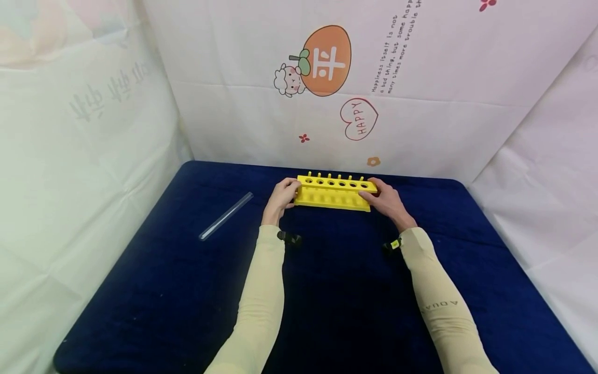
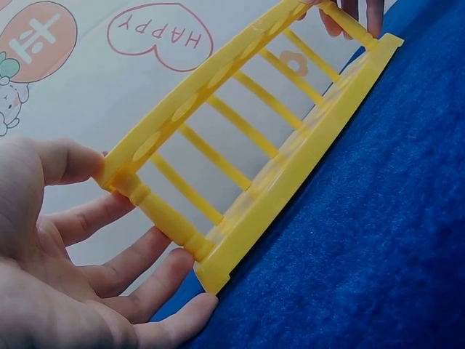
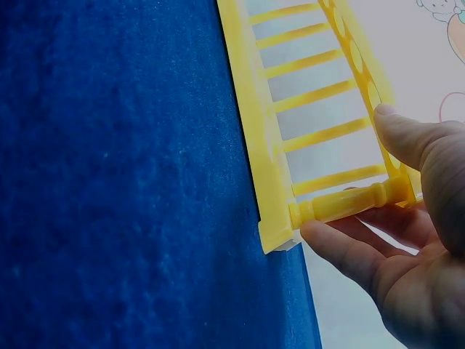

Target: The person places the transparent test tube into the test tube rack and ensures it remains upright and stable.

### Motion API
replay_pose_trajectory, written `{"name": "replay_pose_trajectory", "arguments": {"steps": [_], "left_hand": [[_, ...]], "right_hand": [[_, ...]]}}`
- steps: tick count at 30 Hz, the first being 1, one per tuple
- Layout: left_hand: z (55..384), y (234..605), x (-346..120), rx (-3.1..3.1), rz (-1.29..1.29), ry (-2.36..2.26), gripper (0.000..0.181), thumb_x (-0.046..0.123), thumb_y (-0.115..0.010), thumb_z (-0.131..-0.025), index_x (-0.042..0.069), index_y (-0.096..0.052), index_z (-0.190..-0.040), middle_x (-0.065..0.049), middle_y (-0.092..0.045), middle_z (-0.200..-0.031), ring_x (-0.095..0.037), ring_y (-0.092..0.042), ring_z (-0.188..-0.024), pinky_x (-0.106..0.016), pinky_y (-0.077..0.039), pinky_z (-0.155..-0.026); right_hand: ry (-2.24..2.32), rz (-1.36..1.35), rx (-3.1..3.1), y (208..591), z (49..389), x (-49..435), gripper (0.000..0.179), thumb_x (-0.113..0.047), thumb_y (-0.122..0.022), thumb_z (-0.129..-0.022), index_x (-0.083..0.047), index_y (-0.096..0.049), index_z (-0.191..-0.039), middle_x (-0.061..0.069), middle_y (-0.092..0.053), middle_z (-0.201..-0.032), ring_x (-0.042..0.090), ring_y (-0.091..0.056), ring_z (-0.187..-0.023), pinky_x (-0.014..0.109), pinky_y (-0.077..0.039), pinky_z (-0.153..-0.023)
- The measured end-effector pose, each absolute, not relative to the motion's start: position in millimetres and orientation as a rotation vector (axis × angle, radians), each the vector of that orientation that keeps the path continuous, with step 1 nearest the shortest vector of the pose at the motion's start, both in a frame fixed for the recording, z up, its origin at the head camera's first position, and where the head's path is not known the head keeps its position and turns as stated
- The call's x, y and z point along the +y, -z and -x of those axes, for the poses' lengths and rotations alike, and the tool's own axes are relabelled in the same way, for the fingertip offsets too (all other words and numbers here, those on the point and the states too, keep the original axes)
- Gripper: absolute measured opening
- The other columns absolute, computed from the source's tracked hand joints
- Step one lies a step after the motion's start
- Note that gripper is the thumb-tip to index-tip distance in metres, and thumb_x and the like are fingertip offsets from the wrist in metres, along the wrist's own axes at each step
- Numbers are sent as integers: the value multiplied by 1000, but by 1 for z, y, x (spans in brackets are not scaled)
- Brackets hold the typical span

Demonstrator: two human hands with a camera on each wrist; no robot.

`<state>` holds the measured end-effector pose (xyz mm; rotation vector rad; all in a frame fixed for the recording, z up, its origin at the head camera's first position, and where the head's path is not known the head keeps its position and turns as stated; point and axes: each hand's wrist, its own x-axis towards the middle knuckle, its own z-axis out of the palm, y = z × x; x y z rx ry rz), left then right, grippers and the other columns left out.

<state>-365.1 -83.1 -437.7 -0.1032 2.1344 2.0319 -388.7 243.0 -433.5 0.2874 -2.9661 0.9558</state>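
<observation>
Both my hands grasp the yellow rack, one at each end. The rack stands upright near the far edge of the table, which has a dark blue cover, and its long side runs from left to right in front of me. My left hand holds the left end: the thumb touches the end of the top bar, and the fingers lie along the end post. My right hand holds the opposite end, with the thumb on the top bar and the fingers about the other post. The top bar has a row of six round holes; behind it, six thin pegs rise above its level. A clear tube lies slantwise on the table, to the left of my left hand and well apart from the rack. Pale sleeves cover both arms. Beyond the table hangs a white printed sheet.
</observation>
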Motion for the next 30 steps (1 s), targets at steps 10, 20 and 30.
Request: {"name": "replay_pose_trajectory", "arguments": {"steps": [10, 20, 30], "left_hand": [[363, 436, -87, 2128, 133, -2053, 38, 39, -54, -99, 21, -56, -133, -7, -54, -133, -30, -54, -122, -51, -46, -105], [364, 439, -92, 2127, 126, -2066, 38, 39, -52, -100, 21, -55, -133, -11, -53, -135, -32, -54, -122, -52, -44, -106], [364, 438, -95, 2148, 144, -2053, 40, 39, -53, -99, 21, -54, -135, -10, -53, -138, -31, -54, -124, -52, -45, -105]], "right_hand": [[-991, -312, -2963, 431, 388, 236, 70, -53, -58, -94, -11, -40, -147, 17, -59, -118, 28, -57, -91, 37, -48, -76], [-997, -315, -2956, 432, 389, 230, 68, -52, -58, -95, -11, -41, -146, 17, -59, -119, 27, -57, -92, 36, -49, -76], [-994, -325, -2972, 432, 391, 228, 71, -53, -56, -95, -10, -38, -149, 18, -58, -122, 28, -58, -95, 39, -50, -80]]}}
